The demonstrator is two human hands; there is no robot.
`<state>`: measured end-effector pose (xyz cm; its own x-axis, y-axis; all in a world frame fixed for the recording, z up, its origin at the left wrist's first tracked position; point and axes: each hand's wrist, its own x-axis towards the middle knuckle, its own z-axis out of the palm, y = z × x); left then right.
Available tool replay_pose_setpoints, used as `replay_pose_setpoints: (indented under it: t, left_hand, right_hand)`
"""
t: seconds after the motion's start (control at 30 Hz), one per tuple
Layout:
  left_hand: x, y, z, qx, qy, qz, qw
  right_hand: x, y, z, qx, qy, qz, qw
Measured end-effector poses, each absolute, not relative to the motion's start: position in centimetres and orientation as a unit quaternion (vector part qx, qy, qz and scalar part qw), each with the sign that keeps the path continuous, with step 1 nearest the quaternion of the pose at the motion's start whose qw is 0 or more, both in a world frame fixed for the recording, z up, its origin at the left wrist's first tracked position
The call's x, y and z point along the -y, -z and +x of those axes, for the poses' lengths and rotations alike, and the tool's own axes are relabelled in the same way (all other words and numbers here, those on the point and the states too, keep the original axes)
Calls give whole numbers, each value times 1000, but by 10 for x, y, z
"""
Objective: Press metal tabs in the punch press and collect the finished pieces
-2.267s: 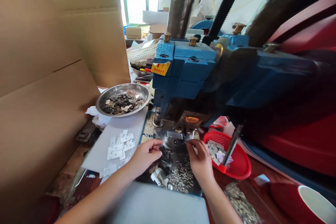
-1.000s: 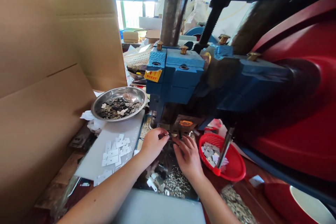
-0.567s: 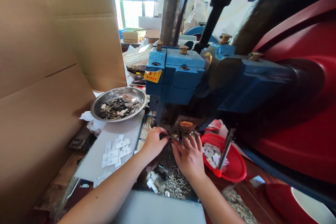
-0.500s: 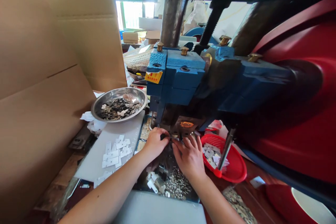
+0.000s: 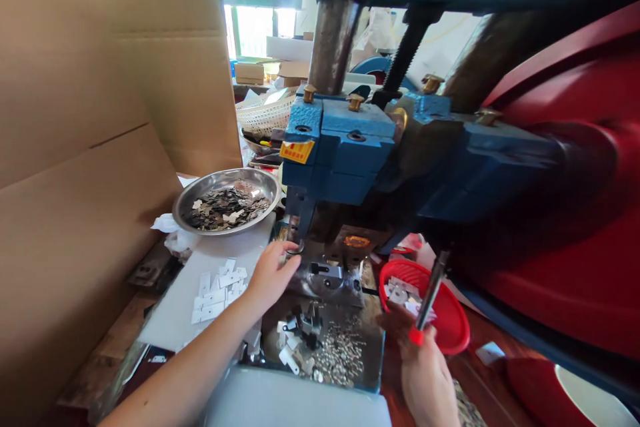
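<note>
My left hand [image 5: 270, 277] is open, thumb and forefinger apart, beside the left edge of the press's die [image 5: 320, 287]. On that die lies a small flat metal piece with a dark slot [image 5: 327, 271]. My right hand [image 5: 427, 377] is low on the right, at the red-tipped end of a metal lever [image 5: 433, 290]. The lever's tip overlaps the hand, and the fingers are blurred and shadowed, so their grip is unclear. A red basket [image 5: 453, 333] with flat metal parts is just behind that hand. Small metal scraps [image 5: 343, 353] cover the plate before the die.
The blue press [image 5: 345, 153] rises ahead, with a large red wheel [image 5: 565, 227] at right. A steel bowl [image 5: 177, 210] of dark flat pieces stands at left, above several white metal strips [image 5: 215, 297]. Tall cardboard [image 5: 170, 80] walls off the left side.
Both hands have parted from the die. The left moved left, and the right moved right and down to the lever. The slotted piece on the die is now uncovered.
</note>
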<state>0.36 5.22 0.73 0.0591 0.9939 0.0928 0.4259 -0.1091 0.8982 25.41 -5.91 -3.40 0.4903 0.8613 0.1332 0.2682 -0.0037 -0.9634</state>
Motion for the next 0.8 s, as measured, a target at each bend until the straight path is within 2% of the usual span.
replay_pose_setpoints:
  t: [0.13,0.27,0.43,0.6,0.7,0.8]
  left_hand:
    - [-42,-9,-52,-612,-355,643,295]
    - [-27,-1,-101,-647,-302,663,226]
    - [-2,7,-126,-636,-213,721,176]
    - [6,9,-128,-672,-122,715,151]
    - [2,9,-124,-680,-93,707,174]
    - [-2,8,-120,-664,-97,714,200]
  right_hand:
    - [75,35,266,441,-300,-635,559]
    - [64,39,262,422,-270,-655,566]
    - [47,42,249,383,-369,-611,587]
    - [7,30,230,506,-284,-662,475]
    - [-21,21,216,588,-227,-656,415]
    - [-31,14,213,587,-220,-677,386]
